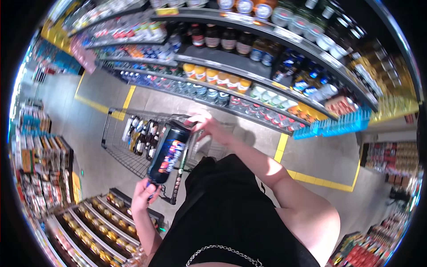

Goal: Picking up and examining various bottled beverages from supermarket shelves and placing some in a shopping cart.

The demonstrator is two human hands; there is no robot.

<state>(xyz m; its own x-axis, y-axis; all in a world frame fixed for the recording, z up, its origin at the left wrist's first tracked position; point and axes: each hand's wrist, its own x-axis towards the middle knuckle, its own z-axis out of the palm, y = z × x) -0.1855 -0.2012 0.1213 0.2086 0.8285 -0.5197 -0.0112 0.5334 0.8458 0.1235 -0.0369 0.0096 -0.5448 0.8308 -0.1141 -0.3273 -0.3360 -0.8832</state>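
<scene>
A large dark bottle (pixel 168 152) with a bright, colourful label lies at a slant between my hands, above the near end of a wire shopping cart (pixel 125 163). My left hand (pixel 145 193) grips its narrow blue end, which looks like the capped neck. At the wide far end, the fingers of my right hand (pixel 203 123) are curled against it. Motion blur hides the exact finger contact there. Several glass bottles (pixel 141 138) lie side by side in the cart's basket. Part of the cart's handle bar (pixel 178 182) shows beside the held bottle.
Beyond the cart, a tall shelf unit (pixel 230 61) carries rows of bottles. Blue plastic shelf baskets (pixel 333 125) jut out at its right end. A slanted rack (pixel 96 230) of gold-topped goods stands at lower left. Yellow tape lines (pixel 320 178) mark the floor.
</scene>
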